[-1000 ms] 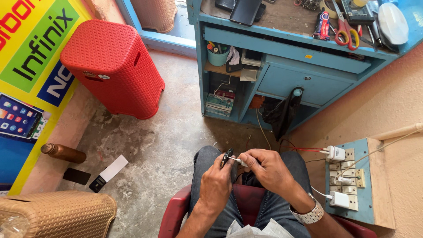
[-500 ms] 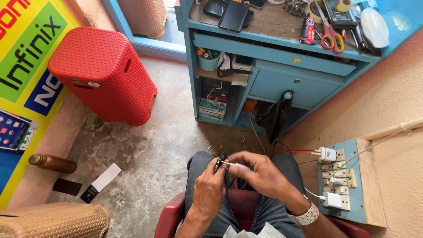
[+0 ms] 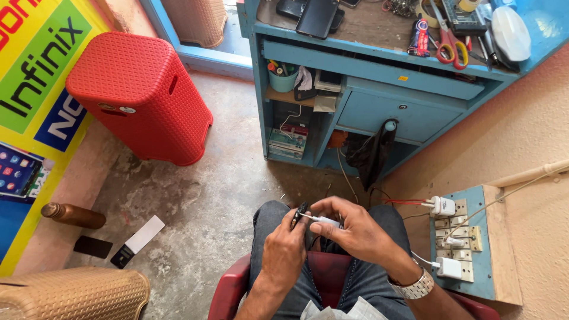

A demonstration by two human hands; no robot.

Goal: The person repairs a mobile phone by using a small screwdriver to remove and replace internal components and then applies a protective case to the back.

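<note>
I sit on a red chair and look down at my lap. My left hand grips a small dark object held edge-on above my knees. My right hand, with a metal wristwatch on its wrist, holds a thin tool with a white handle whose tip touches that dark object. Both hands meet over my jeans. What the small object is cannot be made out.
A blue workbench with phones, scissors and tools stands ahead. A red plastic stool is at the left, a tan woven stool at the lower left. A blue switchboard with plugged chargers is on the right wall. A brown bottle lies on the floor.
The view has shifted, so everything sits lower right in frame. My hands have stayed together over my lap, with the tool still against the small dark object.
</note>
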